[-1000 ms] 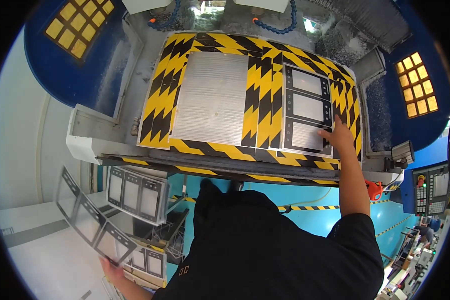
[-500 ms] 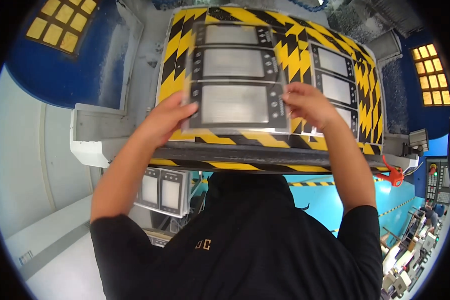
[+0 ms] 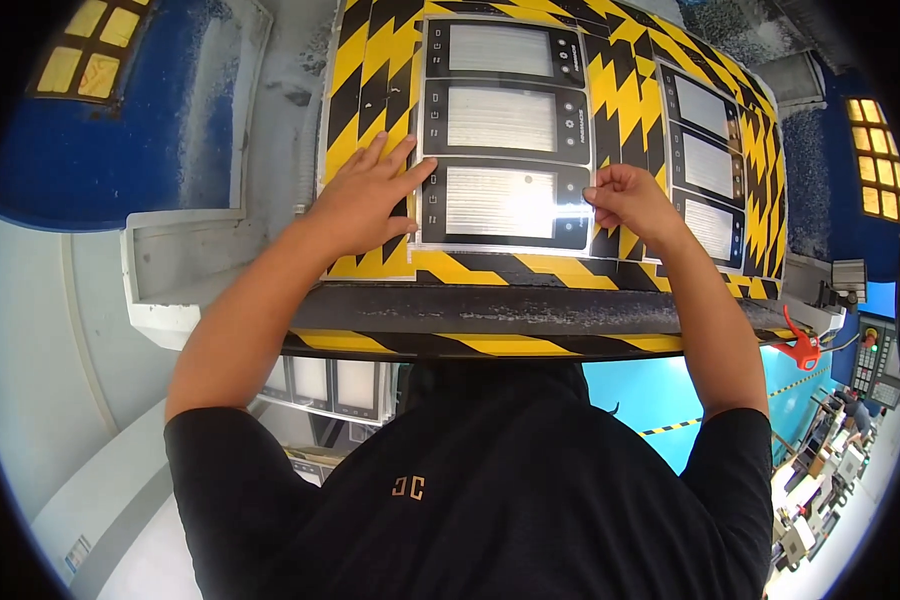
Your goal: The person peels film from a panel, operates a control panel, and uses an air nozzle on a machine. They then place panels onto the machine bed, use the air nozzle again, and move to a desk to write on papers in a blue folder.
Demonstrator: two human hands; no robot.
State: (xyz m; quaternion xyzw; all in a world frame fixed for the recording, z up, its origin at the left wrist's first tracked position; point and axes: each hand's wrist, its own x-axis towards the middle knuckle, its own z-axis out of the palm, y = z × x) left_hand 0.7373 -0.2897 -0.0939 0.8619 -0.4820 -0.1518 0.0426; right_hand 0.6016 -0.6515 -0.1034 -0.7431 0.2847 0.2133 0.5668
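Note:
A clear sheet of three dark-framed display panels lies flat on the yellow-and-black striped machine bed. My left hand rests flat with fingers spread on the sheet's lower left edge. My right hand has its fingers curled and pinches the right edge of the nearest panel. A second sheet of the same panels lies on the bed to the right, untouched.
More panel sheets stand on a rack below the bed's front edge. A red clamp handle sticks out at the bed's right corner, with a control pendant beyond it. The blue machine enclosure surrounds the bed.
One second ago my left hand held the panel sheet low at my left side and my right hand touched the right sheet. Now the sheet lies on the bed under both hands.

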